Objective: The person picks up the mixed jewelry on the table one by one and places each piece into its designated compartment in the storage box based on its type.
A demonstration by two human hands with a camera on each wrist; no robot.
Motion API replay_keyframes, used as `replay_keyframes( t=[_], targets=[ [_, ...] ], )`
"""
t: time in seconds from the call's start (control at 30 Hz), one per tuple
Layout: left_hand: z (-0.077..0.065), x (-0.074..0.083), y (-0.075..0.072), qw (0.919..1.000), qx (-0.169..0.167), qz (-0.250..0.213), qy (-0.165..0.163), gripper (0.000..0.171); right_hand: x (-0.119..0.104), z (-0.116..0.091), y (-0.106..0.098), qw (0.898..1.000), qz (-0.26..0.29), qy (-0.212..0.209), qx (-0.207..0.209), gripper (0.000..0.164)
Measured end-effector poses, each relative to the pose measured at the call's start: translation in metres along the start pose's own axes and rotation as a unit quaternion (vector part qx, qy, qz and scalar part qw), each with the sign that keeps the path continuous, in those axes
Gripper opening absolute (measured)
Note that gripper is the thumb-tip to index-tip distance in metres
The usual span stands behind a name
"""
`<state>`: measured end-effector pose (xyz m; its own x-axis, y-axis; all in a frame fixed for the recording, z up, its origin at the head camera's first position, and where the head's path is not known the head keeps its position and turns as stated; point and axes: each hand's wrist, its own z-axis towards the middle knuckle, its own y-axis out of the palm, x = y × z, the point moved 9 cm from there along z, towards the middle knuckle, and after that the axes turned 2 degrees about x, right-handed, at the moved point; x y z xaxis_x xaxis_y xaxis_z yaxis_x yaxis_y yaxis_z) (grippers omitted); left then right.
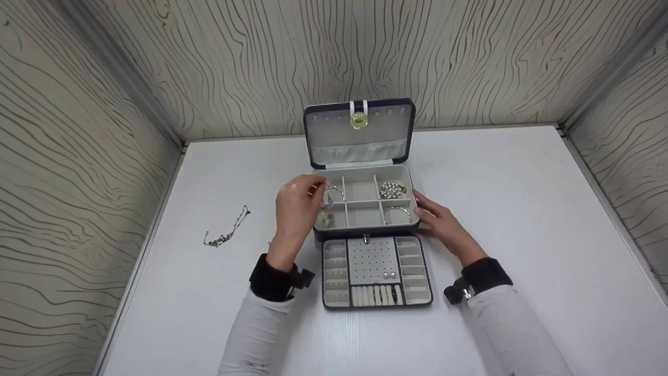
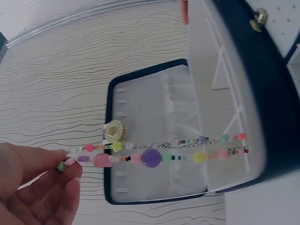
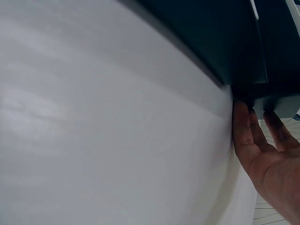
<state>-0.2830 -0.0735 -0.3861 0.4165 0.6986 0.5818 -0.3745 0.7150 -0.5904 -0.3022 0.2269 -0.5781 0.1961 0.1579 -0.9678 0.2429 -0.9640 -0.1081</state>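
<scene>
My left hand pinches one end of a string of colourful beads between thumb and fingertips. It hangs doubled over the left compartments of the jewelry box, with pink, yellow, green and large purple beads and some thin chain. Behind it, a silver bangle shows in the back left compartment. My right hand rests against the box's right side, fingers extended along the dark wall. A pearl bracelet lies in the back right compartment, another bangle in front of it.
The box's lid stands raised at the back, bearing a round gold clasp. Its front tray lies folded out, with two pearl earrings and several rings. A green-beaded chain lies on the white table to the left.
</scene>
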Motion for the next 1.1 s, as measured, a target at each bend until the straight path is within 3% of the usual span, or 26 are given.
replay_keyframes(
  t=[0.27, 0.53, 0.83, 1.1],
  targets=[
    [-0.017, -0.038, 0.039, 0.9942, -0.08, -0.001, -0.072, 0.009, 0.0, -0.001, 0.001, 1.0, 0.006, -0.004, -0.004, 0.058],
    [-0.033, -0.052, 0.067, 0.9811, -0.16, -0.011, -0.108, 0.011, 0.002, 0.0, 0.0, 1.0, -0.003, -0.001, 0.0, 0.056],
    [-0.042, -0.059, 0.092, 0.9699, -0.223, 0.012, -0.097, 0.009, 0.003, -0.001, 0.0, 1.0, -0.01, 0.002, 0.007, 0.056],
    [-0.043, -0.056, 0.097, 0.9733, -0.21, 0.078, -0.05, 0.006, 0.003, 0.001, -0.001, 1.0, 0.001, 0.001, 0.006, 0.056]
  ],
)
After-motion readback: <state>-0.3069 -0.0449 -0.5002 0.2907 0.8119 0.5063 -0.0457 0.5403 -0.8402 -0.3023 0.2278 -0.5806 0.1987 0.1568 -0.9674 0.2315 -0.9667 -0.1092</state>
